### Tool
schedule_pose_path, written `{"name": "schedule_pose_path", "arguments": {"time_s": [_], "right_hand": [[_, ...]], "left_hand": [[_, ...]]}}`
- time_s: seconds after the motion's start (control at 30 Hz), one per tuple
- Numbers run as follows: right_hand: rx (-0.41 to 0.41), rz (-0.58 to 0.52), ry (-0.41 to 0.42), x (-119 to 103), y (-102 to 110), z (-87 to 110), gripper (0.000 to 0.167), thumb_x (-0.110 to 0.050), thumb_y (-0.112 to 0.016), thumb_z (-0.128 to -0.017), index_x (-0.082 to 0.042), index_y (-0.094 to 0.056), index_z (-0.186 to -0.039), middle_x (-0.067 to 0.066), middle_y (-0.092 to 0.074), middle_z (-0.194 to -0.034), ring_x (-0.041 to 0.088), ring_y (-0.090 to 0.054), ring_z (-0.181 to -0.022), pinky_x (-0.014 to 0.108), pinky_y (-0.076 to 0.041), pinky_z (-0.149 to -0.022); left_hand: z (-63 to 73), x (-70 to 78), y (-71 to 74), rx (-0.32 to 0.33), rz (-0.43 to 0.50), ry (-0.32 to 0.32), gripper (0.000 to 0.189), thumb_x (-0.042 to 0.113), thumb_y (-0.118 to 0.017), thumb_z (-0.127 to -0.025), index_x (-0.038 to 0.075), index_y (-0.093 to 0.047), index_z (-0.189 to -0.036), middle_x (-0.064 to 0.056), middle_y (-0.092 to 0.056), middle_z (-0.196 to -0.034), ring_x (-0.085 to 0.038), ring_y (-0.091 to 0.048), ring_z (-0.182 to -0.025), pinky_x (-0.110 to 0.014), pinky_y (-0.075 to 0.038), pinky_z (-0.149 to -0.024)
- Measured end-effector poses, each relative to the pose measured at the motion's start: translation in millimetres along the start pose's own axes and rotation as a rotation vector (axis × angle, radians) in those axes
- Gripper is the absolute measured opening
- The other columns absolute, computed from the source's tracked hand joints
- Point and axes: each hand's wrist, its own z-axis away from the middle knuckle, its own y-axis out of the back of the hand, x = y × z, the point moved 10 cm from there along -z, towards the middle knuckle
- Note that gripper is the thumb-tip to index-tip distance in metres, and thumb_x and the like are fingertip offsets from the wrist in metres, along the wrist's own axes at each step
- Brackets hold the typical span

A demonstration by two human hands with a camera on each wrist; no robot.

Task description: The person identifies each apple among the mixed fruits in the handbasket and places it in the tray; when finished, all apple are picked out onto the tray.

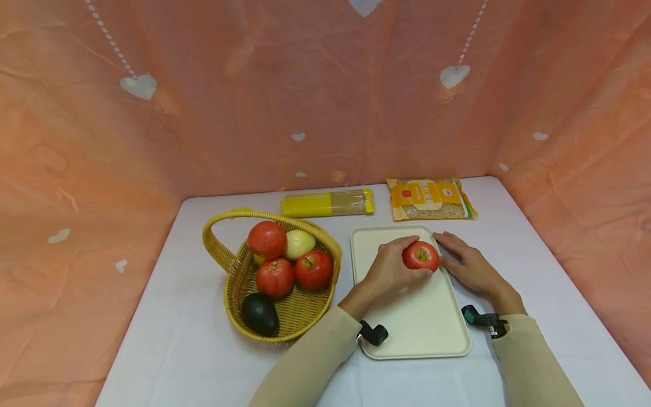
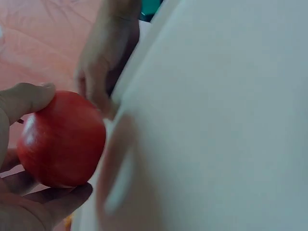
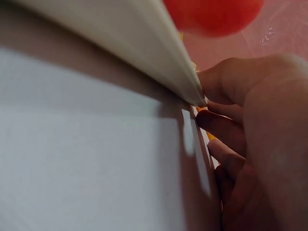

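Beige sleeves (image 1: 310,356) lie nearest; beyond, the left hand (image 1: 394,265) grips a red apple (image 1: 421,256) over the cream tray (image 1: 417,328); the right hand (image 1: 470,268), loosely extended, touches its rim. Positioning fruit seems underway; next calls for gentleness. Behind lie 2 food packets (image 1: 325,204).

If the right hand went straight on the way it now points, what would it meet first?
Probably the tray, at its right edge: the right hand touches it or nearly so. Just past that edge is the red fruit in the left hand, though depth is unclear.
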Motion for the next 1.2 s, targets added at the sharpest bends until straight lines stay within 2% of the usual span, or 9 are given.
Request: {"name": "schedule_pose_path", "arguments": {"time_s": [0.17, 0.4, 0.5, 0.6, 0.73, 0.87, 0.93, 1.03, 1.2], "right_hand": [[0.004, 0.001, -0.002, -0.3, -0.5, 0.1, 0.067, -0.028, -0.064, -0.110, -0.018, -0.040, -0.171, 0.022, -0.023, -0.181, 0.049, -0.017, -0.167, 0.080, -0.019, -0.127], [-0.002, -0.009, 0.012, -3.7, -1.1, 1.0, 0.066, -0.024, -0.064, -0.109, -0.016, -0.040, -0.171, 0.025, -0.024, -0.180, 0.052, -0.019, -0.166, 0.080, -0.020, -0.126], [0.000, -0.008, 0.012, -4.2, -0.9, 0.4, 0.066, -0.024, -0.065, -0.109, -0.016, -0.041, -0.171, 0.025, -0.024, -0.180, 0.051, -0.019, -0.166, 0.080, -0.020, -0.127], [-0.001, -0.009, 0.007, -3.6, -0.9, -0.4, 0.067, -0.023, -0.064, -0.109, -0.015, -0.040, -0.171, 0.025, -0.024, -0.180, 0.051, -0.018, -0.167, 0.080, -0.020, -0.126], [-0.006, -0.007, -0.008, -1.8, -1.5, -1.3, 0.068, -0.025, -0.065, -0.109, -0.016, -0.039, -0.171, 0.025, -0.024, -0.180, 0.051, -0.017, -0.167, 0.081, -0.019, -0.126], [-0.005, -0.014, -0.009, -2.4, -0.8, -0.7, 0.068, -0.027, -0.065, -0.109, -0.016, -0.039, -0.171, 0.025, -0.024, -0.180, 0.052, -0.017, -0.167, 0.082, -0.019, -0.125], [-0.003, -0.012, -0.001, -3.3, 0.2, 0.0, 0.067, -0.027, -0.064, -0.110, -0.016, -0.039, -0.171, 0.026, -0.024, -0.179, 0.053, -0.017, -0.166, 0.082, -0.019, -0.125], [-0.005, -0.007, -0.004, -2.9, 0.3, 0.8, 0.067, -0.028, -0.064, -0.110, -0.017, -0.039, -0.171, 0.025, -0.022, -0.180, 0.053, -0.017, -0.166, 0.082, -0.018, -0.125], [-0.011, -0.011, -0.006, -1.9, -0.1, 1.2, 0.067, -0.029, -0.063, -0.111, -0.016, -0.039, -0.171, 0.025, -0.021, -0.180, 0.053, -0.015, -0.166, 0.082, -0.017, -0.125]], "left_hand": [[-8.4, -8.3, -6.6, 0.028, 0.053, 0.015, 0.075, 0.025, -0.093, -0.089, 0.014, -0.061, -0.156, -0.005, -0.070, -0.147, -0.014, -0.066, -0.123, -0.023, -0.056, -0.107], [-12.4, -15.1, -14.3, -0.002, 0.095, 0.041, 0.076, 0.027, -0.092, -0.091, 0.018, -0.058, -0.158, -0.002, -0.069, -0.147, -0.012, -0.064, -0.121, -0.025, -0.056, -0.107], [-11.4, -12.2, -12.3, 0.000, 0.038, 0.025, 0.079, 0.032, -0.091, -0.092, 0.018, -0.055, -0.160, -0.002, -0.065, -0.153, -0.016, -0.063, -0.128, -0.027, -0.055, -0.110], [-7.5, 1.4, -5.0, 0.035, -0.059, -0.056, 0.081, 0.036, -0.091, -0.092, 0.013, -0.054, -0.160, -0.003, -0.059, -0.161, -0.020, -0.060, -0.142, -0.032, -0.051, -0.119], [9.6, 30.1, 13.8, 0.133, -0.119, -0.191, 0.075, 0.033, -0.090, -0.092, 0.010, -0.059, -0.155, -0.005, -0.061, -0.160, -0.020, -0.060, -0.146, -0.034, -0.049, -0.121], [34.8, 53.0, 34.4, 0.183, 0.003, -0.283, 0.064, 0.024, -0.091, -0.090, 0.010, -0.065, -0.147, -0.008, -0.072, -0.146, -0.021, -0.071, -0.131, -0.028, -0.056, -0.112], [46.8, 58.2, 42.4, 0.164, 0.087, -0.291, 0.063, 0.023, -0.091, -0.091, 0.012, -0.067, -0.148, -0.007, -0.074, -0.143, -0.020, -0.073, -0.129, -0.027, -0.057, -0.109], [64.8, 59.7, 54.0, 0.101, 0.200, -0.272, 0.066, 0.023, -0.090, -0.092, 0.016, -0.065, -0.152, -0.005, -0.072, -0.148, -0.020, -0.072, -0.132, -0.026, -0.055, -0.112], [96.4, 57.4, 81.2, 0.011, 0.280, -0.292, 0.064, 0.015, -0.091, -0.091, 0.011, -0.067, -0.151, -0.009, -0.072, -0.147, -0.018, -0.072, -0.131, -0.027, -0.055, -0.112]]}}
